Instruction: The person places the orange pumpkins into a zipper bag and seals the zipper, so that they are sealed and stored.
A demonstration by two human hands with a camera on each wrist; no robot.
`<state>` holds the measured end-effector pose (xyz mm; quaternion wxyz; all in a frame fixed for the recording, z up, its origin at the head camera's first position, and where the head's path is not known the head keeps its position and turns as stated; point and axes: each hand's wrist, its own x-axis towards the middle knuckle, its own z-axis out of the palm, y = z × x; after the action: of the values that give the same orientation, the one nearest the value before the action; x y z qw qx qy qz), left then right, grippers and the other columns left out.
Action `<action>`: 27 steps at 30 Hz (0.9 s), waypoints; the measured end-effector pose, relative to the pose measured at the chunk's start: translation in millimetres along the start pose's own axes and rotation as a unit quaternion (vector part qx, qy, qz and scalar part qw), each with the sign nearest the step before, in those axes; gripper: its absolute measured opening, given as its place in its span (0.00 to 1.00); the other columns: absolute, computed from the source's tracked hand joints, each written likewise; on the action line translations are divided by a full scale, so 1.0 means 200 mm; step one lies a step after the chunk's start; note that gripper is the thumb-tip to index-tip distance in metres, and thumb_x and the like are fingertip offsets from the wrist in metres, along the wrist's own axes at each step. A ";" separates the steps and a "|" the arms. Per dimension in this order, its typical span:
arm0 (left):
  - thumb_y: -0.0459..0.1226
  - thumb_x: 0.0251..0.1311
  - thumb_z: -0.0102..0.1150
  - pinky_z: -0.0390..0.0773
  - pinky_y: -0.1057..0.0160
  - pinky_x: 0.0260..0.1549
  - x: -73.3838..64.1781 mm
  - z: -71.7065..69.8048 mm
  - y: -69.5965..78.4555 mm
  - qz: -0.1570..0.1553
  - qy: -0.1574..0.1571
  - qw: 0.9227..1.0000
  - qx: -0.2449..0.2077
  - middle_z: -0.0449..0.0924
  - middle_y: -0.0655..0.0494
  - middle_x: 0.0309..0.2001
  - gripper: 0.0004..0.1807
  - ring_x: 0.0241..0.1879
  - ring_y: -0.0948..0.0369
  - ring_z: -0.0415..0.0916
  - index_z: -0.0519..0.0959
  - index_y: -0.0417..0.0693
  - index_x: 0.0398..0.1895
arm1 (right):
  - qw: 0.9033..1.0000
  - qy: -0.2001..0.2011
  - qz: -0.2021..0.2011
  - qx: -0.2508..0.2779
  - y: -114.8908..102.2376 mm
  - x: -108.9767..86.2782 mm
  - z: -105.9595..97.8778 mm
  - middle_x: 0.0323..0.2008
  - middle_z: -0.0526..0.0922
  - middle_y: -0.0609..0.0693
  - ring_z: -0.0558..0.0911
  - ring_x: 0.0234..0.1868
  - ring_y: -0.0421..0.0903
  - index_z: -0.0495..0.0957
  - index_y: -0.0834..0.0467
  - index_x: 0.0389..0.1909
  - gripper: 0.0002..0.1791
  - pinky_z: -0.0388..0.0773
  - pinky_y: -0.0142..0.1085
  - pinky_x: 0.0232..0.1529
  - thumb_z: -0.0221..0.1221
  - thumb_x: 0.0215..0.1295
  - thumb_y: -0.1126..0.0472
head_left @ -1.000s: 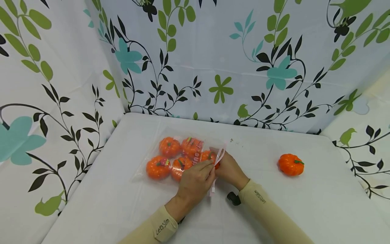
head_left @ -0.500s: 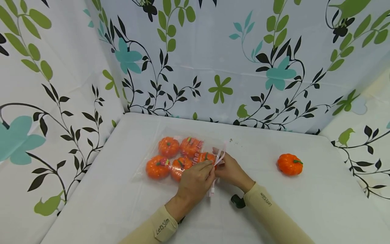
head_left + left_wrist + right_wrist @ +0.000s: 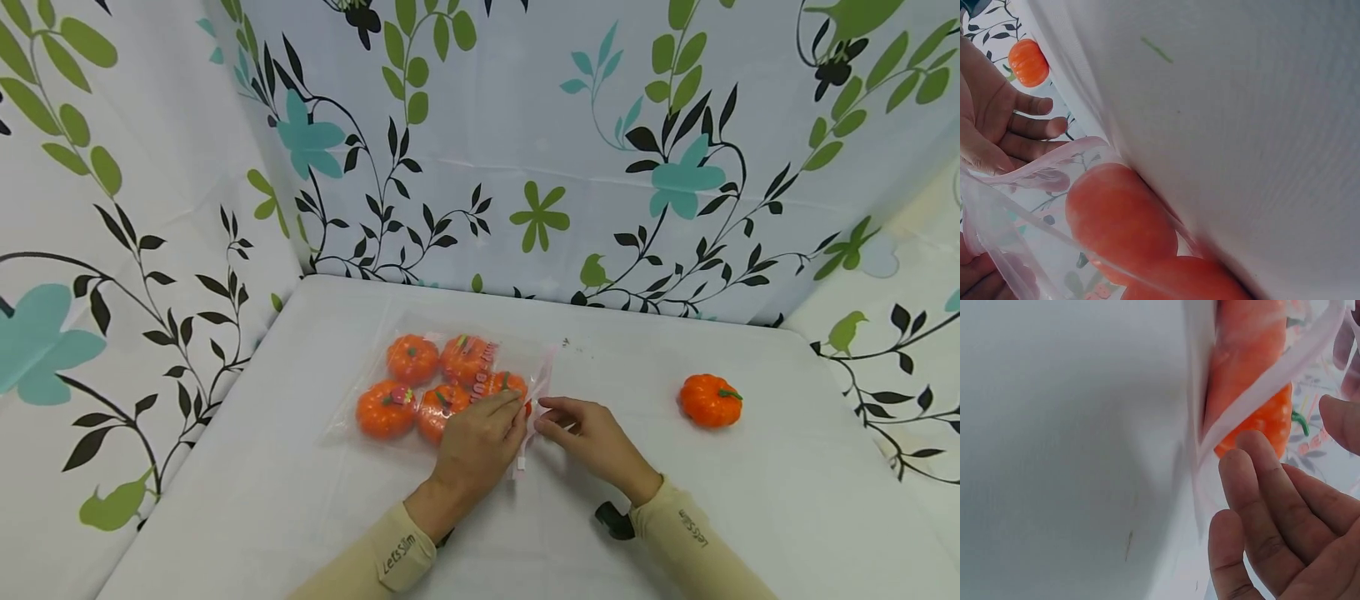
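Observation:
A clear zip bag (image 3: 546, 367) with a pale pink rim lies on the table and holds several small orange toy pumpkins (image 3: 412, 360) with green stems. Over its right end, my left hand (image 3: 480, 437) pinches the rim and keeps the mouth parted. My right hand (image 3: 600, 442) stands just right of that mouth, fingers relaxed and holding nothing. In the right wrist view its fingers (image 3: 1266, 506) are spread close to the rim (image 3: 1272, 381), with a pumpkin (image 3: 1254, 425) inside behind them. One loose pumpkin (image 3: 710, 401) sits farther right on the table.
The white table (image 3: 300, 500) reaches back to a curtain (image 3: 465, 150) printed with leaves and flowers. A similar curtain hangs on the left side. A small black device (image 3: 613, 521) is at my right wrist.
My right hand has come out of the bag's mouth and drawn back to the right. My left hand keeps its place on the bag. The view has shifted slightly.

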<state>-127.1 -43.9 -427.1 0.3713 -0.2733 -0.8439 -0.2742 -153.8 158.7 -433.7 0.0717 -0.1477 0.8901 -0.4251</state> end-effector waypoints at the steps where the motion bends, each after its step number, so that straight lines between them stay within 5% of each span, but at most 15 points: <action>1: 0.30 0.52 0.74 0.84 0.62 0.41 0.00 0.00 0.00 -0.001 -0.002 1.000 -0.002 0.88 0.49 0.41 0.09 0.41 0.57 0.87 0.89 0.38 0.38 | 1.000 -0.004 -0.003 0.001 0.00 0.00 0.01 0.43 0.87 0.46 0.84 0.37 0.41 0.80 0.60 0.61 0.26 0.81 0.37 0.40 0.65 0.68 0.49; 12: 0.32 0.54 0.74 0.84 0.63 0.42 -0.01 0.00 0.00 0.004 -0.009 1.000 -0.002 0.88 0.50 0.42 0.08 0.43 0.58 0.87 0.89 0.39 0.38 | 1.000 -0.004 -0.016 -0.001 -0.05 0.05 0.04 0.50 0.86 0.44 0.83 0.46 0.41 0.82 0.56 0.60 0.23 0.81 0.40 0.47 0.63 0.70 0.48; 21: 0.32 0.54 0.74 0.83 0.62 0.44 0.00 -0.01 0.00 0.000 -0.025 1.000 0.005 0.88 0.48 0.44 0.14 0.45 0.56 0.86 0.88 0.36 0.44 | 0.999 0.010 -0.014 -0.038 -0.04 0.12 0.05 0.46 0.86 0.44 0.82 0.46 0.44 0.84 0.51 0.55 0.15 0.80 0.47 0.49 0.61 0.72 0.54; 27: 0.32 0.53 0.75 0.83 0.62 0.43 -0.01 -0.01 -0.01 0.003 -0.018 1.000 0.003 0.88 0.48 0.44 0.14 0.44 0.57 0.87 0.88 0.37 0.44 | 0.999 0.015 -0.005 -0.034 -0.03 0.10 0.03 0.49 0.86 0.48 0.82 0.47 0.45 0.81 0.53 0.61 0.21 0.80 0.42 0.45 0.63 0.70 0.51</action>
<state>-127.5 -47.1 -427.7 0.3574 -0.2799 -0.8505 -0.2656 -169.2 144.0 -432.8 0.0516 -0.1478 0.9043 -0.3970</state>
